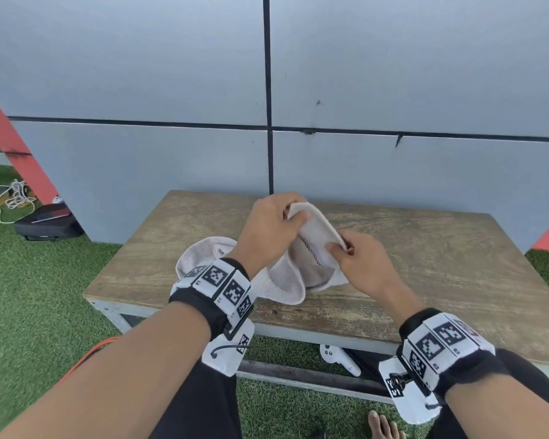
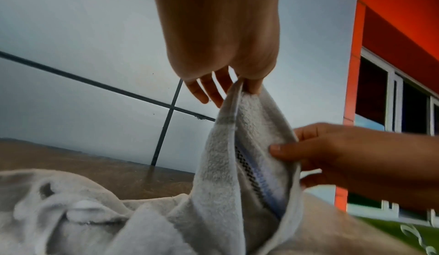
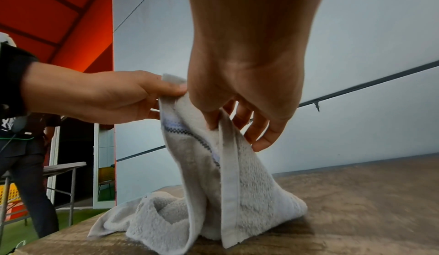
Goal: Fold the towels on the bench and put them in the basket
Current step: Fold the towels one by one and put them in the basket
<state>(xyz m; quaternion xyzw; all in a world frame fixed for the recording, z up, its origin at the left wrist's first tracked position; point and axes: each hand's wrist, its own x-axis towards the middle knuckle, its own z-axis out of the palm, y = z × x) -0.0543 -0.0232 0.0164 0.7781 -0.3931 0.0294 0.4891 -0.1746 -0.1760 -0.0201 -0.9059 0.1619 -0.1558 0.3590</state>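
Above the wooden table (image 1: 425,264), both hands hold 1 white towel (image 1: 314,245): left hand (image 1: 268,231) pinches its 12 o'clock corner, right hand (image 1: 360,258) pinches the edge at 3 o'clock; its lower part rests crumpled on the table.

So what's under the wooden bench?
Under the weathered wooden bench, a white game controller lies on green artificial grass beside something black. The benchtop and arms cover the rest.

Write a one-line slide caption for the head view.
Both hands, left hand and right hand, pinch a pale grey terry towel above the worn wooden bench.
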